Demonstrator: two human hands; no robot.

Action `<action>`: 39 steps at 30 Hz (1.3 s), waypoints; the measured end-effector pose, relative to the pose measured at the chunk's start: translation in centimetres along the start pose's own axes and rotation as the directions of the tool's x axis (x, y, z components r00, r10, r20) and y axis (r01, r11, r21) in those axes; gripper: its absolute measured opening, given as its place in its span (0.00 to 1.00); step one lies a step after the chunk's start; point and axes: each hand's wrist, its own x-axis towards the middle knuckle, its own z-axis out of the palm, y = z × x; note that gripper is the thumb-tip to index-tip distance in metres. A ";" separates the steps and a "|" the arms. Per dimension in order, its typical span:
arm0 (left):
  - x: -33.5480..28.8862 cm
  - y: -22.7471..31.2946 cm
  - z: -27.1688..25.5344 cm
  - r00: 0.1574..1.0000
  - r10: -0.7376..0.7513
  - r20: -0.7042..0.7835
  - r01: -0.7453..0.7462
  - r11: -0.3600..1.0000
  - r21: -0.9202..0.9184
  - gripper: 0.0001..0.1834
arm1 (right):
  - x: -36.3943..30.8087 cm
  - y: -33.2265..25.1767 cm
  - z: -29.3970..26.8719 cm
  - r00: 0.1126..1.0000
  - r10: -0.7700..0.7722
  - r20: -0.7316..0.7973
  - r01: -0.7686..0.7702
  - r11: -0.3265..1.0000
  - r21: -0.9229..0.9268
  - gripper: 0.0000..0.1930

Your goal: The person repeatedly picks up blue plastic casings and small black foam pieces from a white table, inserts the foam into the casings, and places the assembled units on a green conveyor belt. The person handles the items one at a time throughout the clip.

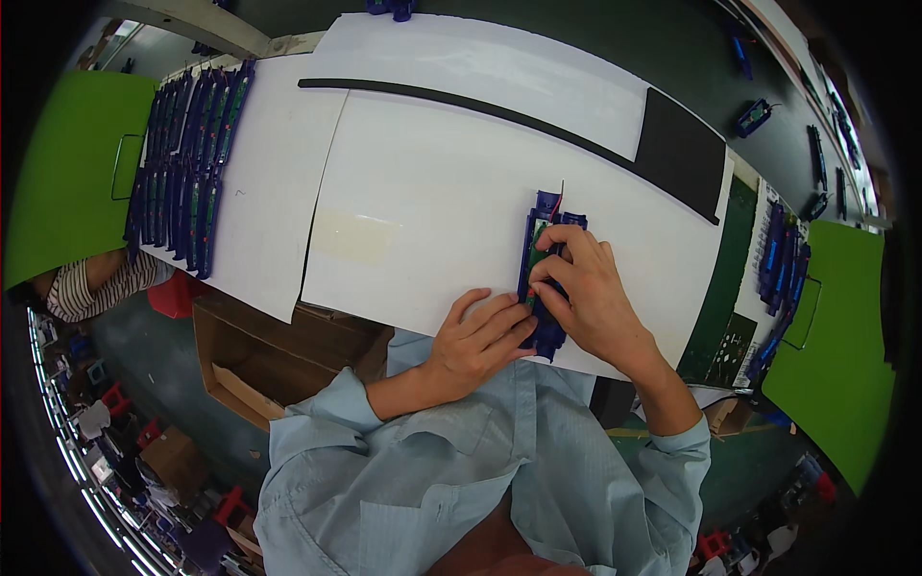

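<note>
A long dark blue plastic housing (544,204) lies on the white worktop in front of me, its length pointing away from my body. A narrow green circuit board (537,252) sits inside it, and a thin wire rises at its far end. My left hand (478,338) is closed on the housing's near left edge, fingertips against its side. My right hand (588,285) bends over the middle of the board, thumb and fingers pinched together. Whatever is in that pinch is too small or hidden to make out. The right hand covers part of the housing's right side.
Rows of similar blue housings (197,163) lie at the far left, more (783,259) at the right. A black strip (461,103) crosses the white worktop (413,192) behind the work. Green panels (72,173) flank both sides. A cardboard box (250,374) stands below the left edge.
</note>
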 end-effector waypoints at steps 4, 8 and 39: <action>0.1 -0.1 0.0 1.000 -0.001 -0.001 0.001 1.000 0.011 0.25 | -0.3 0.5 0.3 1.000 -0.029 -0.008 0.029 0.999 0.032 0.07; 0.0 -0.1 0.2 1.000 0.010 0.000 -0.010 0.999 0.032 0.26 | -0.6 0.7 0.3 0.996 -0.088 -0.007 0.088 0.996 -0.002 0.07; 26.3 -10.6 2.8 0.939 0.218 0.266 -0.232 0.972 0.025 0.39 | 22.7 30.8 -23.5 0.516 0.045 -0.855 -0.527 0.804 -0.276 0.35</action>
